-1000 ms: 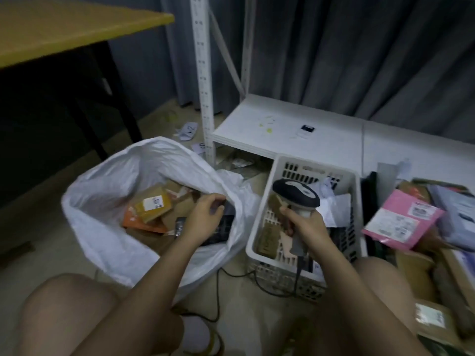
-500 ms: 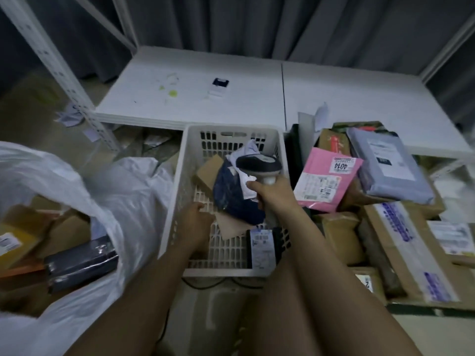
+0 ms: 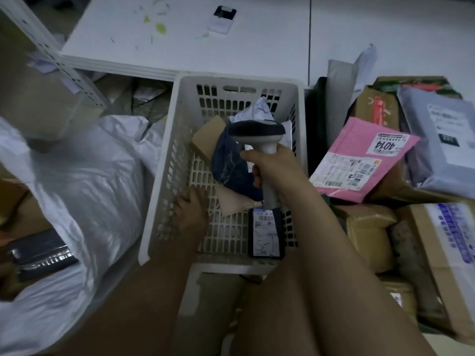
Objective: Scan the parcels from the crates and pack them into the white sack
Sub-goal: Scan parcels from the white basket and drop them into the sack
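Crate [image 3: 164, 191] as reference: white, slotted, dead centre.

Right hand [image 3: 277, 173] over crate middle, fist wrapped round scanner [image 3: 259, 140] handle, dark scanner head up and toward the far wall. Left hand [image 3: 191, 217] inside crate at its left wall, palm down on the slotted floor, fingers loosely spread, nothing visibly gripped; touching the edge of the beige parcel [image 3: 232, 201].

Inside crate: dark blue bag [image 3: 231, 165] mid-crate, partly under the scanner; beige parcel below it; brown box [image 3: 208, 137] toward far-left corner; crumpled white mailer [image 3: 257, 111] at far wall; black parcel [image 3: 266, 233] with white label at near-right corner, label up.

Left of crate: white sack [image 3: 84, 181], touching the crate wall, mouth open leftward, black wrapped parcel [image 3: 41, 258] lying inside, brown boxes beside it, blurred.

Right of crate: pile of parcels, pink mailer [image 3: 359, 163] marked 4014 on top, just beside crate; grey mailer [image 3: 442, 142] further right; brown cartons [image 3: 367, 235] below those.

Beyond crate: white shelf board [image 3: 231, 47] with a small card on it.
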Motion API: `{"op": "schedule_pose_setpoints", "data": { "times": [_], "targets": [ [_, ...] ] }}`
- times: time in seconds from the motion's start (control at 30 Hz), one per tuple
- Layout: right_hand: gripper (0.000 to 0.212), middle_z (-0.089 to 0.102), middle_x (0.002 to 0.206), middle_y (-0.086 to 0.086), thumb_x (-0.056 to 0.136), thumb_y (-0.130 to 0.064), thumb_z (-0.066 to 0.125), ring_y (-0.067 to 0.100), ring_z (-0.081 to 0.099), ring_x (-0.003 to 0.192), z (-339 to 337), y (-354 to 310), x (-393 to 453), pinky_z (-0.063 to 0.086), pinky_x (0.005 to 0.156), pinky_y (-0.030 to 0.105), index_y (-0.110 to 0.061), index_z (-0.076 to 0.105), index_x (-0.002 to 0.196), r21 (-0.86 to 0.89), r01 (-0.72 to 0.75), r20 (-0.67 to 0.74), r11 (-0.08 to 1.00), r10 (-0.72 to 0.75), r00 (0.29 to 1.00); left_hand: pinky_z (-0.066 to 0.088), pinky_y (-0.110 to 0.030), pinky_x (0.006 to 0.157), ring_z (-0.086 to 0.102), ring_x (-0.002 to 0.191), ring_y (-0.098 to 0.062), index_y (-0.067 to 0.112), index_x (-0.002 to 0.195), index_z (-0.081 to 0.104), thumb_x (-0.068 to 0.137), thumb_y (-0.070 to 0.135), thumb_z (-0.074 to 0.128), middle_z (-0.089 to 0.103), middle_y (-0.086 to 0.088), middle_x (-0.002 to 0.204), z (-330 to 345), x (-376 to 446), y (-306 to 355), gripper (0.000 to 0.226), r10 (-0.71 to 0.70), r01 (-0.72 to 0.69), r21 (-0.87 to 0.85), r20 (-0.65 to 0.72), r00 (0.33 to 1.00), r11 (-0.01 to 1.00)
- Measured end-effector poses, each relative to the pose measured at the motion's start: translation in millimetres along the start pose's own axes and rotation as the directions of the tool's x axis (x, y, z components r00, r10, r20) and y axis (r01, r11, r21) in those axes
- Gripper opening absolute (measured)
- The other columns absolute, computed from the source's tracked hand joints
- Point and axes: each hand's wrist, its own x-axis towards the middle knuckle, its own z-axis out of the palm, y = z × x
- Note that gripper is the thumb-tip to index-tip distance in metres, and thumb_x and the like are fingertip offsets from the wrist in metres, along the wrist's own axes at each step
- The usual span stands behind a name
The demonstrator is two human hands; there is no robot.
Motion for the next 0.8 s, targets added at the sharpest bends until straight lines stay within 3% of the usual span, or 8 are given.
{"op": "schedule_pose_setpoints", "data": {
  "times": [0.13,0.2,0.27,0.37,0.47,0.6,0.73,0.8],
  "targets": [
    [0.018,0.047,0.045,-0.002,0.087,-0.011,0.068,0.008,0.044,0.036,3.3,1.0,-2.0,0.040,0.040,0.020,-0.011,0.054,0.076,-0.018,-0.006,0.003,1.000,0.006,1.000,0.028,-0.051,0.109,0.031,0.133,-0.040,0.021,0.151,0.013,0.082,0.036,0.069,0.027,-0.023,0.148,5.6,6.5,-12.4,0.091,0.071,-0.015,-0.357,0.144,0.987,0.934],
    [0.016,0.050,0.049,0.000,0.087,-0.012,0.069,0.008,0.047,0.037,5.6,0.0,-5.2,0.041,0.041,0.020,-0.011,0.055,0.078,-0.032,-0.002,0.001,0.999,0.002,1.000,0.032,-0.048,0.111,0.038,0.133,-0.030,0.016,0.149,0.019,0.076,0.027,0.077,0.036,-0.014,0.145,-12.0,0.9,-13.0,0.094,0.225,-0.140,-0.629,0.058,0.973,0.765],
    [0.012,0.053,0.053,0.001,0.087,-0.013,0.069,0.007,0.049,0.039,8.6,-0.6,-10.3,0.043,0.042,0.020,-0.011,0.058,0.082,-0.026,0.005,-0.014,1.000,-0.005,1.000,0.043,-0.034,0.103,0.049,0.121,-0.007,0.034,0.140,0.029,0.072,0.008,0.080,0.049,0.008,0.132,-42.6,-12.8,-16.4,0.089,0.300,-0.214,-0.811,-0.050,0.953,0.544],
    [0.010,0.056,0.059,0.003,0.088,-0.014,0.067,0.007,0.051,0.044,16.9,-0.8,-23.3,0.044,0.043,0.020,-0.012,0.059,0.084,-0.007,0.036,-0.058,0.999,-0.037,0.998,0.047,-0.013,0.084,0.053,0.101,0.016,0.055,0.116,0.036,0.071,-0.001,0.078,0.050,0.033,0.110,-90.3,-31.7,-31.1,0.083,0.290,-0.279,-0.866,-0.165,0.943,0.416],
    [0.012,0.059,0.067,0.005,0.090,-0.018,0.068,0.012,0.053,0.054,34.8,-0.7,-43.8,0.045,0.046,0.022,-0.012,0.060,0.083,0.088,0.052,-0.080,0.995,-0.045,0.996,0.050,-0.019,0.084,0.050,0.104,0.016,0.051,0.125,0.031,0.073,0.005,0.079,0.044,0.027,0.119,-131.0,-52.0,-49.9,0.085,0.275,-0.280,-0.905,-0.193,0.942,0.321],
    [0.015,0.066,0.073,0.005,0.088,-0.030,0.071,0.014,0.059,0.056,67.8,3.2,-80.9,0.050,0.050,0.025,-0.018,0.063,0.090,0.244,0.062,-0.067,0.968,-0.046,0.997,0.040,-0.029,0.103,0.038,0.128,-0.012,0.027,0.148,0.018,0.072,0.011,0.081,0.031,-0.001,0.140,-167.4,-76.7,-77.9,0.101,0.267,-0.414,-0.797,-0.325,0.907,0.440],
    [0.042,0.070,0.089,0.008,0.082,-0.044,0.073,0.016,0.065,0.065,98.1,4.8,-115.3,0.054,0.056,0.027,-0.015,0.063,0.111,0.350,0.069,-0.111,0.934,-0.032,0.993,0.022,-0.012,0.105,0.027,0.132,-0.013,0.010,0.151,0.012,0.079,0.015,0.077,0.027,-0.007,0.143,-185.1,-100.3,-104.0,0.097,0.418,-0.589,-0.528,-0.416,0.808,0.612],
    [0.056,0.071,0.106,0.009,0.080,-0.042,0.076,0.020,0.070,0.086,113.5,3.3,-130.4,0.058,0.062,0.028,-0.011,0.060,0.124,0.396,0.107,-0.114,0.912,-0.067,0.991,0.031,-0.030,0.110,0.032,0.133,-0.024,0.010,0.149,0.021,0.080,0.009,0.073,0.030,-0.011,0.143,-196.9,-117.8,-116.8,0.086,0.494,-0.651,-0.415,-0.430,0.756,0.636]
  ]
}}
